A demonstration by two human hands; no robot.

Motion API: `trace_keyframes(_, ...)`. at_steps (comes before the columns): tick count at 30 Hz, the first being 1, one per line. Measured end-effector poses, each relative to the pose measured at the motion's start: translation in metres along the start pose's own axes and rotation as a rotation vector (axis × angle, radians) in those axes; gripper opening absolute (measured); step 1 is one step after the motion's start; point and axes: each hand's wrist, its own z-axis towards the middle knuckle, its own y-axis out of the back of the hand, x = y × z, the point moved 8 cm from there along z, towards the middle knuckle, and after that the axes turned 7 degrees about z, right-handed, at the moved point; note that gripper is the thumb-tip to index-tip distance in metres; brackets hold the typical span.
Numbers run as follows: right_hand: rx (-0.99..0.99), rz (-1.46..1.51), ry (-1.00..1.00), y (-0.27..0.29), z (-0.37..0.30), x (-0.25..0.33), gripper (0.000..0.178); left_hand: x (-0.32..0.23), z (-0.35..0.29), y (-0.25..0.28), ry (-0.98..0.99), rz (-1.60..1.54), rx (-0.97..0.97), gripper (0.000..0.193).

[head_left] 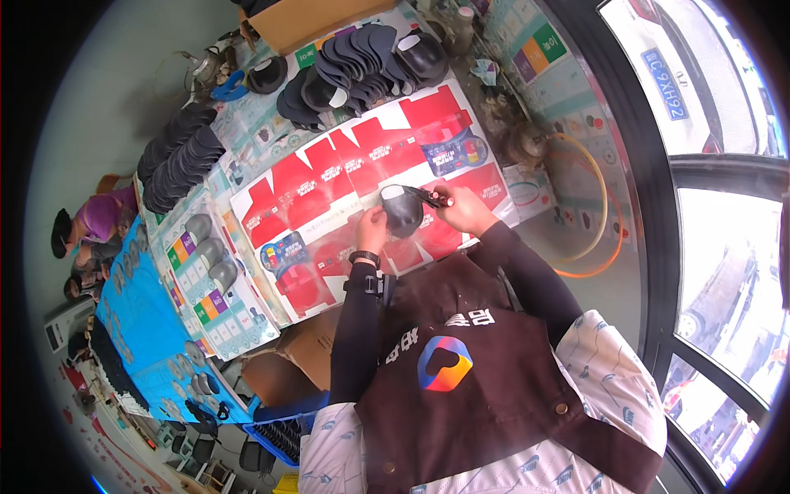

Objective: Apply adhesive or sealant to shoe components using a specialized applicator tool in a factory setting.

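Note:
In my left hand (372, 230) is the edge of a black, rounded cup-shaped shell (402, 216) with a pale patch at its far end. The fingers are closed on its left side. My right hand (467, 212) grips a small dark hand tool (434, 198) with reddish parts. Its front end reaches the shell's right side; the exact kind of tool is too small to make out. Both hands are above a flat red and white printed cardboard sheet (329, 216) that covers the worktable.
Stacked dark curved pieces (362, 62) and another black shell (421, 59) stand at the table's back. More stacks (177, 160) lie left, near grey shells (216, 267). A cardboard box (317, 20) stands behind. Hoses (605, 206) hang at right; people (103, 218) sit far left.

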Motion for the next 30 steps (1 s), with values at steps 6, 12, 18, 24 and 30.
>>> trace_keyframes(6,0.115,-0.003,0.058,-0.014,-0.014,0.003,0.031,0.005,0.002,0.001,0.006,-0.056,-0.02,0.033)
trace_keyframes(12,0.02,0.144,0.007,-0.014,-0.016,-0.006,0.034,0.003,0.003,0.003,-0.037,0.008,-0.079,0.031)
trace_keyframes(18,0.061,-0.069,-0.076,-0.011,-0.022,-0.024,0.029,0.0,0.002,-0.002,-0.026,-0.036,-0.077,0.032)
trace_keyframes(24,-0.105,-0.052,-0.025,0.02,-0.015,-0.004,0.027,-0.003,0.006,-0.01,-0.069,0.074,-0.08,0.036)
trace_keyframes(30,-0.08,-0.044,-0.015,0.007,-0.022,-0.016,0.031,-0.001,0.007,-0.007,-0.117,0.092,-0.119,0.039)
